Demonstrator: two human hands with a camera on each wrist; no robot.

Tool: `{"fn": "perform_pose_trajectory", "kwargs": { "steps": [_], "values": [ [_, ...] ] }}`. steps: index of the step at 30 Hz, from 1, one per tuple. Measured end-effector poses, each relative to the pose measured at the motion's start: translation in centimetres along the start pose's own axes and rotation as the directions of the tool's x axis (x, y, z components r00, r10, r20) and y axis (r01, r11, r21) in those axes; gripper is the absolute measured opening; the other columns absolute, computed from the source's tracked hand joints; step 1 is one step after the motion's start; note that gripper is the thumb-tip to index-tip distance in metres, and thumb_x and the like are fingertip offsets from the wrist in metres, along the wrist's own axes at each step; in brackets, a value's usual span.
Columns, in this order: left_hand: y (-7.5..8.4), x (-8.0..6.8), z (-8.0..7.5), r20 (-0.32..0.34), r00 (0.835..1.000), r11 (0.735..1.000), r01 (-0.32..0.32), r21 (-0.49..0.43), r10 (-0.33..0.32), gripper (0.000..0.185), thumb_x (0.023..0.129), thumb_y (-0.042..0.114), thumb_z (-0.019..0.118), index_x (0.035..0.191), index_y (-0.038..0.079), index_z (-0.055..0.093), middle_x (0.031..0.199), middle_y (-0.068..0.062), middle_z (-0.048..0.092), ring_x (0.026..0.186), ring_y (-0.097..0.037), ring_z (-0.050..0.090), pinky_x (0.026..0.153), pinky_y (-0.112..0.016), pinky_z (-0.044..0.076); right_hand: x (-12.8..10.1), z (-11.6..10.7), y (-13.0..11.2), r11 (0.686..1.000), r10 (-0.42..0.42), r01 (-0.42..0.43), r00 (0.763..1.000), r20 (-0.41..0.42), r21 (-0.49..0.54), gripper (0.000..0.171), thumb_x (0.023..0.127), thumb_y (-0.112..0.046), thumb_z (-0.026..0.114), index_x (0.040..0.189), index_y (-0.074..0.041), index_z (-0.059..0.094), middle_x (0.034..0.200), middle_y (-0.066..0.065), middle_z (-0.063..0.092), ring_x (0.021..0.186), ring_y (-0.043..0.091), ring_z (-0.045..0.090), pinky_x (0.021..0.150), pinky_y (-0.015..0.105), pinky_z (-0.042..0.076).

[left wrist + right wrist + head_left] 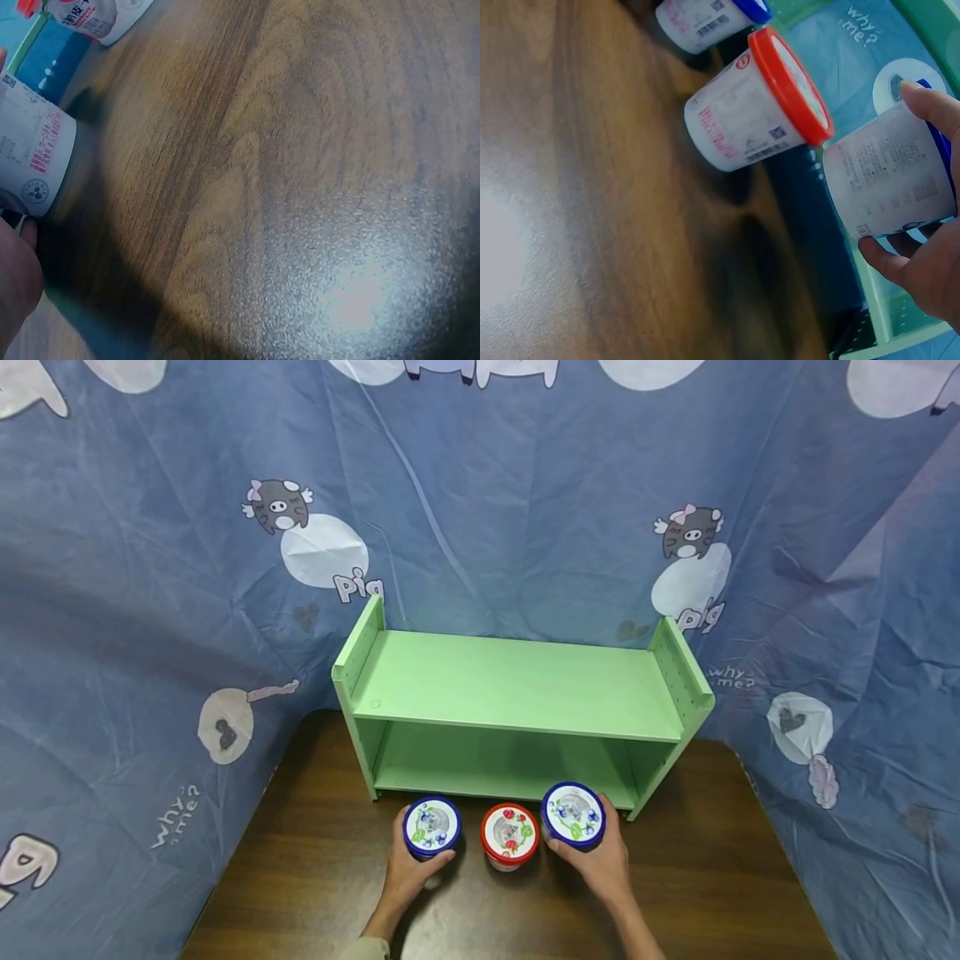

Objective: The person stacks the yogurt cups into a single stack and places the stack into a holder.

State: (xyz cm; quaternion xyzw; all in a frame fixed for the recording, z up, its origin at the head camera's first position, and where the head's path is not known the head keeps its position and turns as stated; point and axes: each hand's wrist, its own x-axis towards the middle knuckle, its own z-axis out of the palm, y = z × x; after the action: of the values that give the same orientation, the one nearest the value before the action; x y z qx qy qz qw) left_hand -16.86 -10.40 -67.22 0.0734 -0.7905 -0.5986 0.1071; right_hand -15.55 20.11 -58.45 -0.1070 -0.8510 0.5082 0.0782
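Your left hand (408, 870) is gripping one blue-lid cup (432, 827) and your right hand (600, 860) is gripping the other blue-lid cup (573, 814) on the bench (712, 877); lifting them onto the green shelf (517, 685) probably comes next.

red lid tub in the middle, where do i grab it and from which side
Probably by the white side wall just under the rim of the red-lidded tub, coming from the near side. It stands upright on the table. The left hand holds one blue-lidded tub beside it, the right hand another, so both flanks look crowded; the wall tapers downward.
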Motion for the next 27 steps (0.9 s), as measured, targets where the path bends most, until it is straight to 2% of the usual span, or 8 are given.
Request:
{"fn": "perform_pose_trajectory", "kwargs": {
  "steps": [4,10,13,14,21,27],
  "values": [
    [0.6,-0.2,0.0,-0.014,1.000,1.000,-0.003,-0.001,0.003,0.109,0.057,0.016,0.093,0.148,0.014,0.032,0.136,-0.016,0.056,0.119,-0.027,0.054,0.102,-0.043,0.040,0.1,0.1,-0.9,1.000,-0.007,0.007,1.000,0.024,-0.001,0.115,0.059,-0.036,0.092,0.151,-0.024,0.025,0.145,0.016,0.046,0.130,0.036,0.047,0.104,0.057,0.039],
    [3.7,-1.0,-0.7,-0.007,1.000,1.000,-0.010,-0.016,0.010,0.105,0.058,0.009,0.091,0.145,0.003,0.033,0.134,-0.022,0.056,0.118,-0.031,0.054,0.102,-0.042,0.042,0.2,0.2,-1.9,1.000,-0.009,0.010,0.999,0.039,-0.021,0.117,0.060,-0.038,0.091,0.152,-0.021,0.022,0.144,0.017,0.046,0.130,0.036,0.046,0.104,0.058,0.039],
    [4.3,-1.1,-1.0,-0.004,1.000,1.000,-0.003,-0.028,0.003,0.104,0.058,0.009,0.091,0.145,0.002,0.034,0.134,-0.021,0.056,0.118,-0.029,0.054,0.102,-0.039,0.041,0.3,0.3,-2.4,0.999,-0.022,0.023,0.999,0.039,-0.023,0.116,0.060,-0.039,0.091,0.152,-0.022,0.023,0.143,0.018,0.048,0.129,0.036,0.048,0.104,0.057,0.040],
    [4.1,-1.1,-0.9,-0.006,1.000,0.999,-0.006,-0.031,0.005,0.104,0.058,0.009,0.091,0.145,0.002,0.034,0.135,-0.021,0.056,0.118,-0.029,0.053,0.102,-0.038,0.041,0.3,0.4,-2.6,0.999,-0.031,0.032,0.999,0.037,-0.024,0.115,0.060,-0.039,0.091,0.152,-0.022,0.024,0.143,0.018,0.048,0.128,0.036,0.049,0.104,0.057,0.040],
    [0.2,0.0,0.0,-0.003,1.000,1.000,-0.009,0.000,0.009,0.111,0.057,0.018,0.093,0.148,0.015,0.031,0.138,-0.015,0.055,0.120,-0.025,0.052,0.103,-0.040,0.041,0.2,1.1,-3.1,0.997,-0.078,0.079,0.996,0.046,-0.017,0.113,0.060,-0.037,0.091,0.151,-0.019,0.026,0.142,0.019,0.050,0.126,0.035,0.051,0.103,0.055,0.040],
    [0.0,0.0,0.2,0.001,1.000,1.000,0.002,-0.010,-0.002,0.111,0.057,0.017,0.093,0.148,0.017,0.030,0.140,-0.013,0.053,0.122,-0.024,0.051,0.104,-0.040,0.039,0.1,1.8,-3.5,0.995,-0.102,0.101,0.993,0.066,0.017,0.114,0.058,-0.034,0.092,0.151,-0.019,0.028,0.141,0.017,0.052,0.125,0.032,0.053,0.104,0.052,0.040]
  ]
}}
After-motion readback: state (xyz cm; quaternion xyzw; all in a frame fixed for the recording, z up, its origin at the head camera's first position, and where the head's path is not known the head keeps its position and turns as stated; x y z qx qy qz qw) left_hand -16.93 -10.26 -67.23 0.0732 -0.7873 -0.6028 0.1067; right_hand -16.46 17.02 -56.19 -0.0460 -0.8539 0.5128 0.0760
